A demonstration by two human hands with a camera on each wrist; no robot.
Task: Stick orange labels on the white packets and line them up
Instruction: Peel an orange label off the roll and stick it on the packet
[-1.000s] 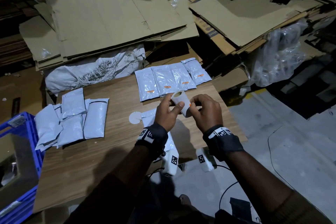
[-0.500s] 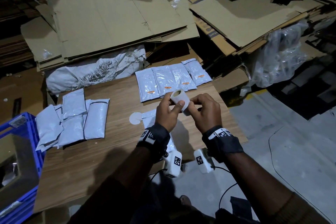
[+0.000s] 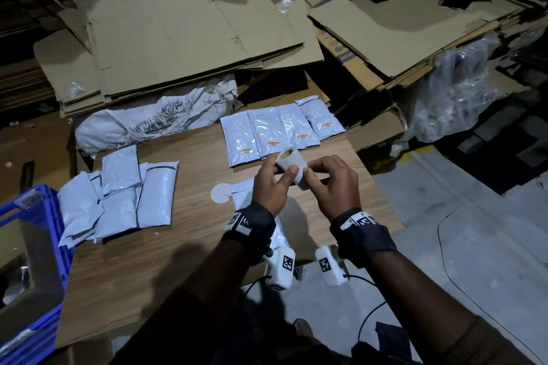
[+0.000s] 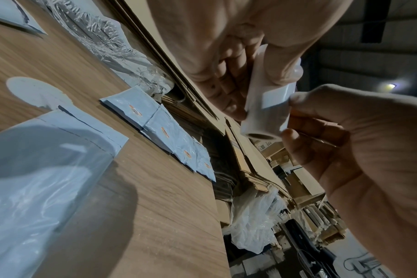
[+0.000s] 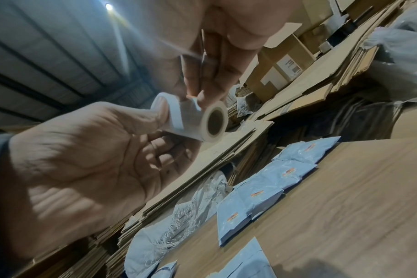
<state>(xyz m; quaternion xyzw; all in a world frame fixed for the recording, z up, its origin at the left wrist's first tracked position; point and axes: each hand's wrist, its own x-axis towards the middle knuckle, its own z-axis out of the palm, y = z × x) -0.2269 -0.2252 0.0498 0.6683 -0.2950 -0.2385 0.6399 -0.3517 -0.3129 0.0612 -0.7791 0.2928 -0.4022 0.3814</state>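
A white label roll point(image 3: 292, 167) is held above the wooden table point(image 3: 192, 246). My left hand point(image 3: 286, 170) grips it with the thumb on top. My right hand point(image 3: 308, 175) pinches the edge of a label point(image 4: 274, 96) on the roll point(image 4: 264, 112); the right wrist view shows the roll's core point(image 5: 214, 121). Beyond the hands lies a row of several white packets point(image 3: 278, 132), each with an orange label point(image 3: 246, 150). A loose pile of plain white packets point(image 3: 118, 195) sits at the left. One more packet point(image 3: 243, 194) lies under my hands, mostly hidden.
A blue crate point(image 3: 26, 246) stands at the table's left end. A white woven sack point(image 3: 148, 124) and flattened cardboard point(image 3: 184, 32) lie behind the table. Clear plastic bags point(image 3: 450, 98) are at the right. A white disc point(image 3: 221, 192) lies on the table.
Both hands stay at the roll in nearly the same place. The right fingers have shifted slightly on it.
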